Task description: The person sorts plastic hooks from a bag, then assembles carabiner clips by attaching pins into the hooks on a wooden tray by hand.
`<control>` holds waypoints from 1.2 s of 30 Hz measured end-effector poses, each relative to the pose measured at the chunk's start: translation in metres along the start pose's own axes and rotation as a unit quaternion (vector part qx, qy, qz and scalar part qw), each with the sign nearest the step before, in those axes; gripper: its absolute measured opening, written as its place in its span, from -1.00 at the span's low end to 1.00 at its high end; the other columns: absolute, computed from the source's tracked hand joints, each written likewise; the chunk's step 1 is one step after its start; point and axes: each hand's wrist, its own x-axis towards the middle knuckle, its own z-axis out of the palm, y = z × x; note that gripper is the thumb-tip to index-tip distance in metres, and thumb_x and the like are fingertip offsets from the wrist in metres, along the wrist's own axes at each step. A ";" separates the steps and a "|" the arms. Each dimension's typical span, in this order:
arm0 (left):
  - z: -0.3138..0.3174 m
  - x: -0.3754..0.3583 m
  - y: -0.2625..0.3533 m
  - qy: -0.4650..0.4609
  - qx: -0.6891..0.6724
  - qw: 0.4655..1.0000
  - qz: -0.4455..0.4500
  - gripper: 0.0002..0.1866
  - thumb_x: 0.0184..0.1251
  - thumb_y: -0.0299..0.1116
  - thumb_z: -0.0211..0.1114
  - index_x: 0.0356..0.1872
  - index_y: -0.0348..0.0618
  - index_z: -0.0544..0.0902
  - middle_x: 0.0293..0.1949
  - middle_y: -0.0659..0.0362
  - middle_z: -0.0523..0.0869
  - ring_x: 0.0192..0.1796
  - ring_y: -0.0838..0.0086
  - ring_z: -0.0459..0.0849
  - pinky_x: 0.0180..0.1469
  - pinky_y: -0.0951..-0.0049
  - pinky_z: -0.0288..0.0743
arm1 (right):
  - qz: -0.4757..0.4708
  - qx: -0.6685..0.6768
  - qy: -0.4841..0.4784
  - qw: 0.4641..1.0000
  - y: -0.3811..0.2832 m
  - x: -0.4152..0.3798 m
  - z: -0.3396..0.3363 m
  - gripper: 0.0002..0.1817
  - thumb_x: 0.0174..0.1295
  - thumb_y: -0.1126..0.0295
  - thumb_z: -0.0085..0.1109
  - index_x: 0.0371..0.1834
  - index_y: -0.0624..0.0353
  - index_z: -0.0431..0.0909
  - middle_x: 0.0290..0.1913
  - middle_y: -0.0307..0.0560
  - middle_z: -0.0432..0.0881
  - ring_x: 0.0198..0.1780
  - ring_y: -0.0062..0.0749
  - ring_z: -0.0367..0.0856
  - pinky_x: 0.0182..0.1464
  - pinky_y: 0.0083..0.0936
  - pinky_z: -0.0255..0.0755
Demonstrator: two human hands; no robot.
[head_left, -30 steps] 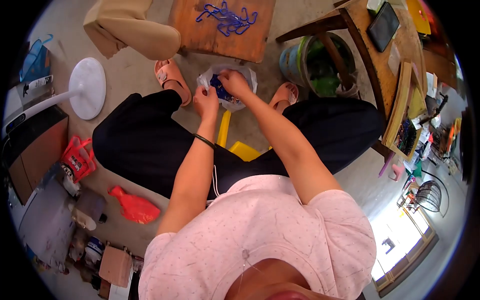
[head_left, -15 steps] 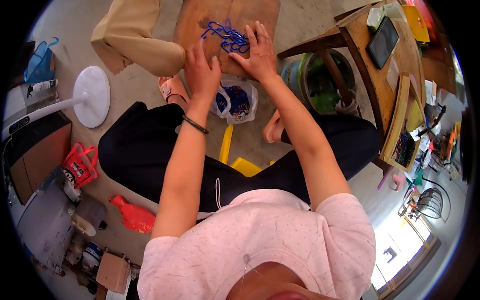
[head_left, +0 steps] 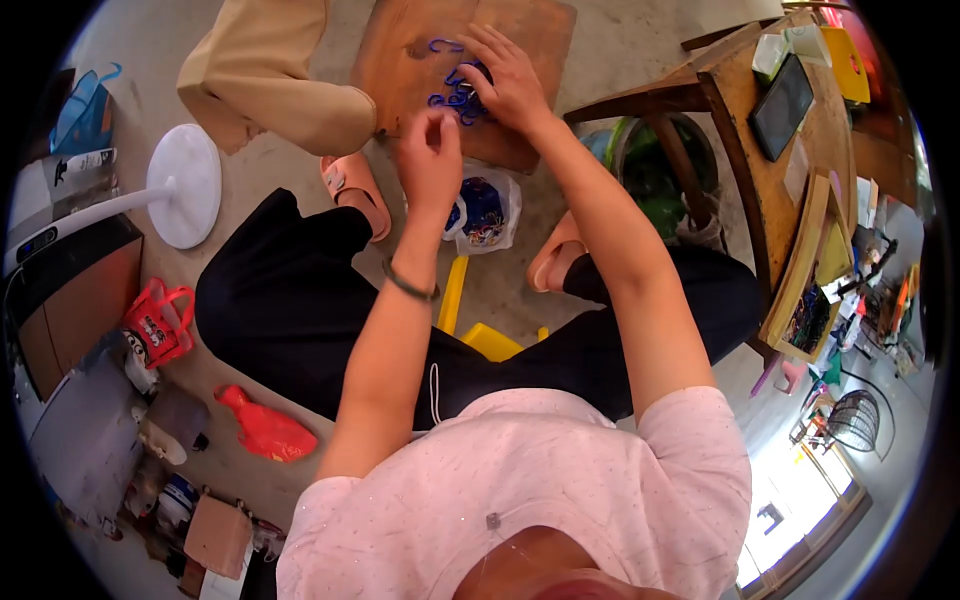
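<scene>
- Upper garment: short-sleeved top [head_left: 520, 480] in pale pink with fine speckled dots; sleeves end above the elbows, forearms bare
- Left hand [head_left: 430, 160]: bare, no glove; thin dark band [head_left: 408, 285] at the wrist, possibly a hair tie or a bracelet, too small to tell
- Right hand [head_left: 505, 80]: bare, no glove, no ring or band visible
- Lower garment: loose black trousers [head_left: 290, 300]; a thin white cord [head_left: 433, 375] hangs at the waist
- Footwear: open pink slide sandals, one on the left foot [head_left: 352, 190], one on the right foot [head_left: 555, 255]
</scene>
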 end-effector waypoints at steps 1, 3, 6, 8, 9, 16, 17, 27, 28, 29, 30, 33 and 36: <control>-0.002 -0.010 -0.012 -0.057 -0.112 0.987 -0.100 -0.78 0.43 -0.36 0.18 -0.03 -0.23 0.64 -0.10 0.04 0.72 -0.19 0.28 0.73 -0.18 0.39 0.61 | -0.025 -0.028 -0.015 0.999 -0.002 0.003 0.003 -0.52 0.38 0.20 0.19 0.32 0.10 0.53 0.40 0.00 0.50 0.46 -0.08 0.38 0.46 -0.20 0.22; -0.013 -0.017 -0.049 -0.168 -0.252 0.906 -0.294 -0.71 0.53 -0.25 0.09 0.00 -0.26 0.63 -0.10 0.02 0.74 -0.19 0.31 0.74 -0.20 0.47 0.59 | -0.077 -0.032 -0.053 0.995 -0.002 0.005 0.009 -0.56 0.39 0.20 0.17 0.28 0.09 0.56 0.40 -0.04 0.50 0.46 -0.11 0.37 0.46 -0.18 0.20; -0.020 -0.015 -0.079 -0.214 -0.368 0.791 -0.440 -0.62 0.59 -0.17 0.02 0.05 -0.30 0.59 -0.06 -0.03 0.74 -0.15 0.26 0.76 -0.22 0.52 0.60 | -0.130 -0.005 -0.095 0.987 -0.008 -0.003 0.008 -0.61 0.38 0.22 0.15 0.22 0.09 0.59 0.39 -0.09 0.51 0.46 -0.14 0.38 0.47 -0.15 0.19; -0.017 -0.006 -0.085 -0.210 -0.396 0.765 -0.463 -0.58 0.61 -0.13 -0.02 0.09 -0.31 0.57 -0.02 -0.07 0.74 -0.10 0.20 0.77 -0.23 0.52 0.62 | -0.145 0.018 -0.118 0.982 -0.016 -0.016 0.000 -0.64 0.37 0.24 0.15 0.18 0.09 0.60 0.37 -0.11 0.53 0.46 -0.14 0.38 0.46 -0.14 0.19; -0.014 -0.001 -0.087 -0.209 -0.399 0.766 -0.458 -0.56 0.62 -0.12 -0.04 0.12 -0.31 0.56 0.01 -0.09 0.73 -0.07 0.16 0.78 -0.25 0.52 0.63 | -0.147 0.027 -0.127 0.981 -0.022 -0.025 -0.004 -0.64 0.37 0.24 0.15 0.17 0.09 0.60 0.36 -0.12 0.54 0.45 -0.14 0.38 0.46 -0.14 0.20; -0.009 0.031 -0.110 -0.323 -0.430 0.698 -0.473 -0.39 0.65 0.04 -0.22 0.31 -0.28 0.48 0.12 -0.16 0.69 0.08 0.08 0.76 -0.34 0.52 0.65 | 0.191 0.282 0.075 0.937 -0.028 -0.036 -0.009 -0.66 0.58 0.31 -0.10 0.05 0.28 0.66 0.05 -0.03 0.74 0.06 -0.41 0.68 0.14 -0.49 0.51; -0.008 0.032 -0.111 -0.339 -0.442 0.683 -0.472 -0.38 0.65 0.06 -0.22 0.34 -0.26 0.47 0.13 -0.17 0.69 0.08 0.08 0.76 -0.33 0.53 0.63 | 0.212 0.328 0.094 0.916 -0.027 -0.034 -0.003 -0.64 0.59 0.31 -0.13 0.05 0.31 0.66 0.03 -0.04 0.75 0.04 -0.42 0.68 0.14 -0.50 0.51; -0.014 0.034 -0.119 -0.353 -0.437 0.705 -0.433 -0.40 0.63 0.06 -0.21 0.27 -0.21 0.55 0.12 -0.03 0.73 0.08 0.17 0.76 -0.20 0.46 0.65 | 0.291 0.278 0.204 0.892 -0.081 -0.063 0.021 -0.58 0.62 0.31 -0.21 -0.05 0.38 0.65 -0.05 -0.04 0.73 -0.01 -0.40 0.68 0.14 -0.50 0.50; -0.014 0.037 -0.123 -0.347 -0.434 0.705 -0.441 -0.42 0.62 0.05 -0.19 0.25 -0.18 0.57 0.11 -0.01 0.74 0.07 0.20 0.76 -0.18 0.44 0.66 | 0.274 0.256 0.227 0.899 -0.086 -0.067 0.023 -0.58 0.62 0.30 -0.21 -0.07 0.38 0.65 -0.05 -0.04 0.73 0.00 -0.40 0.67 0.14 -0.50 0.49; -0.015 0.038 -0.127 -0.341 -0.430 0.705 -0.449 -0.44 0.62 0.05 -0.16 0.23 -0.16 0.58 0.09 0.01 0.75 0.06 0.23 0.77 -0.15 0.41 0.66 | 0.264 0.214 0.215 0.916 -0.092 -0.072 0.022 -0.59 0.62 0.31 -0.21 -0.07 0.38 0.63 0.02 -0.02 0.69 0.02 -0.38 0.65 0.18 -0.48 0.47; -0.015 0.036 -0.122 -0.320 -0.429 0.709 -0.459 -0.46 0.61 0.05 -0.14 0.22 -0.14 0.59 0.07 0.03 0.75 0.05 0.25 0.76 -0.12 0.38 0.67 | 0.271 0.224 0.218 0.910 -0.098 -0.078 0.023 -0.59 0.62 0.31 -0.22 -0.06 0.38 0.62 0.03 -0.02 0.68 0.03 -0.38 0.64 0.18 -0.47 0.47; -0.013 0.033 -0.114 -0.318 -0.480 0.684 -0.448 -0.52 0.61 0.03 -0.09 0.17 -0.08 0.61 0.03 0.09 0.76 0.03 0.29 0.75 -0.02 0.28 0.66 | 0.285 0.273 0.216 0.893 -0.108 -0.089 0.029 -0.61 0.62 0.31 -0.22 -0.03 0.38 0.60 0.07 -0.03 0.66 0.07 -0.38 0.62 0.20 -0.47 0.45; -0.009 0.036 -0.139 -0.379 -0.557 0.621 -0.399 -0.56 0.61 0.00 -0.09 0.13 -0.05 0.61 0.03 0.13 0.76 0.03 0.31 0.73 0.05 0.22 0.65 | 0.300 0.354 0.181 0.867 -0.109 -0.090 0.029 -0.62 0.61 0.32 -0.21 -0.01 0.37 0.59 0.08 -0.04 0.66 0.12 -0.37 0.60 0.23 -0.46 0.43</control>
